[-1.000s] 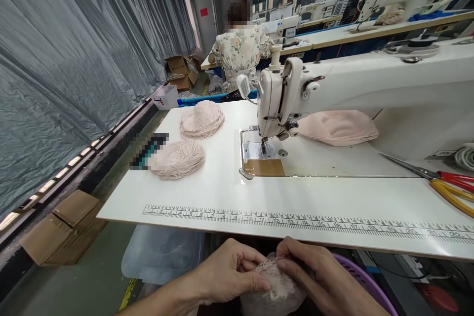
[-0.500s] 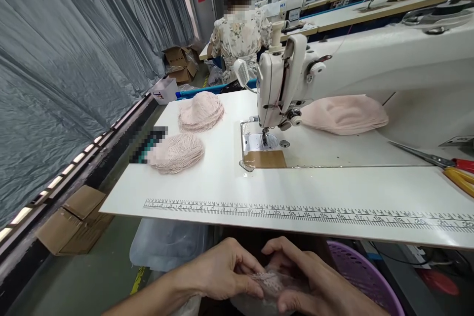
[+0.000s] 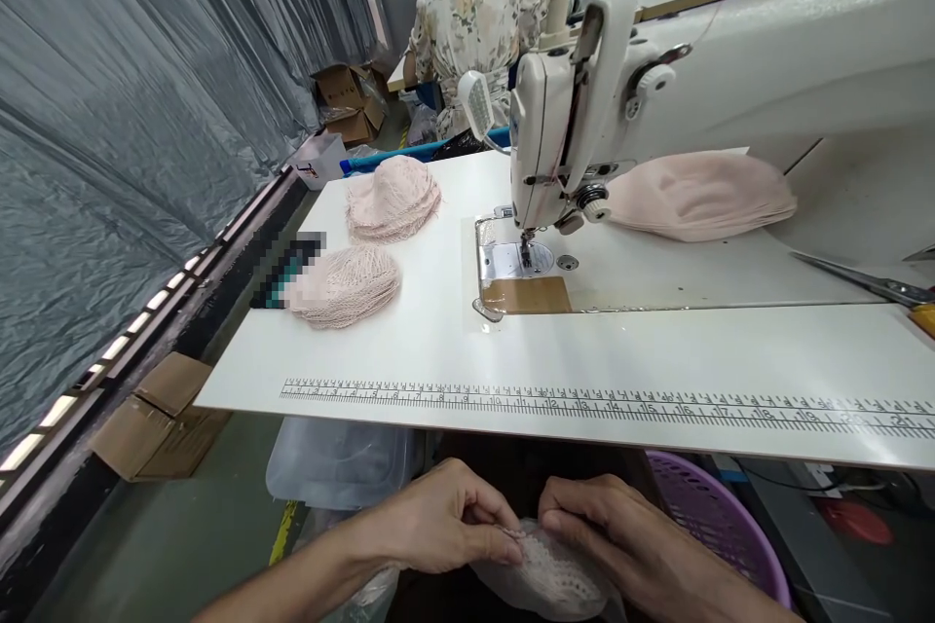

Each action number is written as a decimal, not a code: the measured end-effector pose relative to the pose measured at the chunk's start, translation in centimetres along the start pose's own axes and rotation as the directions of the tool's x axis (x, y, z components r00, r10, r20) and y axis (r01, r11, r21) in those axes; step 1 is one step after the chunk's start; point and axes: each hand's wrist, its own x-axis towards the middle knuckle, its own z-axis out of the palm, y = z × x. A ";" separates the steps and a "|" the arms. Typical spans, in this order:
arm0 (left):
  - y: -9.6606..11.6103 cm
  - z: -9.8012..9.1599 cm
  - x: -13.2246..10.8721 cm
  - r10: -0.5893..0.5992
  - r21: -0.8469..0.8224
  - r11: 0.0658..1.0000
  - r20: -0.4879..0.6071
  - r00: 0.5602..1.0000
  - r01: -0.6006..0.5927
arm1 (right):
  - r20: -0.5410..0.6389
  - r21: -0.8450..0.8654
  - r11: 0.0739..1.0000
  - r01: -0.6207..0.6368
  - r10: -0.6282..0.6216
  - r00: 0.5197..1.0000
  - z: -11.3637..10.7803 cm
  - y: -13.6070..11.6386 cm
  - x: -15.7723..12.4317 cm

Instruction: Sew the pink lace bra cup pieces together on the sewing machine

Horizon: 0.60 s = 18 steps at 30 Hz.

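Observation:
Below the table's front edge, my left hand (image 3: 453, 521) pinches the left edge of a pale, sheer lace piece (image 3: 551, 574) between thumb and fingers. My right hand (image 3: 614, 531) grips the same piece at its upper right, fingers curled together. The lace hangs between and below both hands, over my lap. On the white table (image 3: 409, 350) lie two stacks of pale pink lace pieces, a rear stack (image 3: 394, 200) and a front stack (image 3: 343, 284). A stack of smooth pink pieces (image 3: 701, 195) rests under the arm of the white sewing machine (image 3: 544, 141).
Scissors (image 3: 869, 277) lie at the table's right. Below stand a purple basket (image 3: 720, 526) and a clear plastic bin (image 3: 340, 462). A cardboard box (image 3: 157, 419) sits on the left floor. A person in a floral top (image 3: 471, 29) is beyond the machine.
My right hand has closed from spread fingers onto the lace's upper edge. More of the lace shows below the hands. The view has shifted slightly, with the table higher in the picture.

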 end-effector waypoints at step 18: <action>-0.1 -0.7 0.0 -0.030 -0.014 0.999 -0.014 0.999 0.030 | -0.040 0.198 0.980 -0.024 0.033 0.999 1.9 1.3 0.1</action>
